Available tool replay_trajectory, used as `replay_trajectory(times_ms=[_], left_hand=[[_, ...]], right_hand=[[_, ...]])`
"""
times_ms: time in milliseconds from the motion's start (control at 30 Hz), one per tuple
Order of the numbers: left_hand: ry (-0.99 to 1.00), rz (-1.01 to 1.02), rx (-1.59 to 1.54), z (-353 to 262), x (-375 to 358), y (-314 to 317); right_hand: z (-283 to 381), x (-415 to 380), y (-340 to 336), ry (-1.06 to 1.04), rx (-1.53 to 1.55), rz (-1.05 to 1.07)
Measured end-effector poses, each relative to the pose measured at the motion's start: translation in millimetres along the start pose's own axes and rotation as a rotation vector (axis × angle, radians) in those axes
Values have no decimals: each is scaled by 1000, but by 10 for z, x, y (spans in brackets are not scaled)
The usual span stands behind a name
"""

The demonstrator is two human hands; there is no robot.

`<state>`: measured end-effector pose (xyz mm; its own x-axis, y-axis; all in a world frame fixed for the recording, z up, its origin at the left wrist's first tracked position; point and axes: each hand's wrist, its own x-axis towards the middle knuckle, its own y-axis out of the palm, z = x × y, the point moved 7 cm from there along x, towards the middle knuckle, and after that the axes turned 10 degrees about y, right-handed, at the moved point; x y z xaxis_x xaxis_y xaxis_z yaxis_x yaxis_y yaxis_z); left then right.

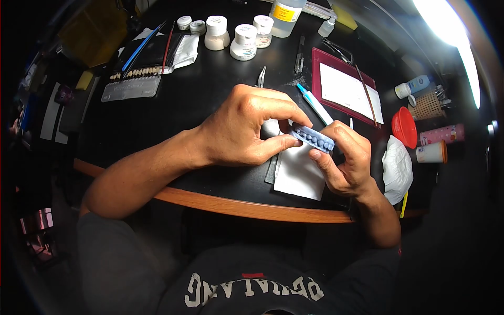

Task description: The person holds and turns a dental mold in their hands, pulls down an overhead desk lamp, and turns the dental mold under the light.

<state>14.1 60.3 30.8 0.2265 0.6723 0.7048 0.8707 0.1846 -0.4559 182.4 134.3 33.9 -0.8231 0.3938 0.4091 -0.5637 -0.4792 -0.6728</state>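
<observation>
Blue dental model (313,138) held above white paper sheet (298,172) at table edge (236,206), pinched from both sides for steadiness. Left hand (242,128) fingers curl, thumb pressing model's left end. Right hand (347,164) grips right end from below. Porcelain powder jars (243,42) and shade guide (135,73) lie well apart, up-table.

blue dental model (313,138) (pale), red bowl (403,126)

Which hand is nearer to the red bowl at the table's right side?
Right. The right hand is just left of the red bowl, holding the blue model; the left hand is further left.
</observation>
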Motion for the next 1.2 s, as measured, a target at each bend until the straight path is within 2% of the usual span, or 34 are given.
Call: replay_trajectory(times_ms=[733, 833, 933, 1200], left_hand=[[11, -12, 38, -8, 2, -14], [3, -25, 57, 11, 3, -30], [-5, -23, 66, 17, -3, -36], [-6, -3, 76, 10, 3, -31]], right_hand=[[5, 1, 3, -11, -11, 15], [-7, 15, 2, 6, 40, -49], [-44, 1, -10, 73, 29, -20], [-19, 5, -11, 49, 8, -5]])
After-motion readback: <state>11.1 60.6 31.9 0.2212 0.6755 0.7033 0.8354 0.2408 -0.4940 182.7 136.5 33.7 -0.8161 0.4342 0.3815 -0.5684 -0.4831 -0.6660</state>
